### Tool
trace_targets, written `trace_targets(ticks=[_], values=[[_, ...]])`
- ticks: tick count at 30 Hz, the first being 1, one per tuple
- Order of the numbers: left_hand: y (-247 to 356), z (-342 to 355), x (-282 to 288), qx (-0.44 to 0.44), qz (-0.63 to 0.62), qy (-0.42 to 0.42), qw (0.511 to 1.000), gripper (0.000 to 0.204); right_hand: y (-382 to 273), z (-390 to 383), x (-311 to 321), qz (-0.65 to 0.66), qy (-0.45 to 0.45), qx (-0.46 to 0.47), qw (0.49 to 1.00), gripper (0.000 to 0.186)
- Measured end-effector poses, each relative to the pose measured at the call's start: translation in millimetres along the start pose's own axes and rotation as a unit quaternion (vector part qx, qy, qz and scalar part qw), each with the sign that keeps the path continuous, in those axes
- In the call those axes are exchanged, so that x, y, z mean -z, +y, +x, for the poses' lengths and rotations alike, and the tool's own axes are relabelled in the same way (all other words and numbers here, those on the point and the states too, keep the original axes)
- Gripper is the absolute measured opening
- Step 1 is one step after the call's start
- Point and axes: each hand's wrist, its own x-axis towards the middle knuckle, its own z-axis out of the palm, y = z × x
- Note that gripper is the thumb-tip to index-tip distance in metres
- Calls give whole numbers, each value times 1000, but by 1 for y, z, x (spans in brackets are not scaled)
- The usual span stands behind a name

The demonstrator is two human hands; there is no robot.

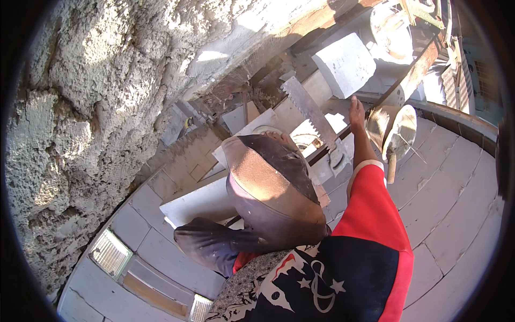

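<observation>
My right hand (pixel 357 114) reaches forward from a red sleeve, at the near lower corner of a white building block (pixel 344 65). It appears to touch that corner. Its thumb side points up; the other fingers are mostly hidden, so whether they grip the block is unclear. A hand saw (pixel 309 110) with a toothed metal blade and a pale handle lies left of my right forearm. Right of the forearm, a round cement-stained bucket (pixel 401 130) lies tipped, with a wooden-handled tool (pixel 391 167) at its mouth. My left hand does not show.
A rough mortar-covered wall (pixel 107 91) rises on the left. Pale block courses (pixel 440 198) curve around below and right. Another white block (pixel 201 198) lies beside my bent legs. Farther off, a whitish bucket (pixel 390 32) stands near a wooden beam (pixel 424 67).
</observation>
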Motion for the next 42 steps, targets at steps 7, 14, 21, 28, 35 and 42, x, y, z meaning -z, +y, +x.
trace_targets(ticks=[7,14,21,28,35,42], values=[[-12,33,18,12,-15,66,998,56,70,-119,32,-438,-203,267,834,82],[-10,124,106,-30,-57,309,949,53,80,-112,29,-287,-242,185,908,48],[-17,34,-66,293,-267,367,842,51,-49,-143,57,-190,-271,253,909,47],[5,-208,-330,805,-179,127,551,77,-249,-195,5,-457,-302,464,696,31],[63,-307,-378,857,-435,35,272,113,-351,-213,-74,-515,-383,451,621,23],[67,-301,-365,849,-469,0,245,116,-423,-292,-158,-686,-381,414,461,27]])
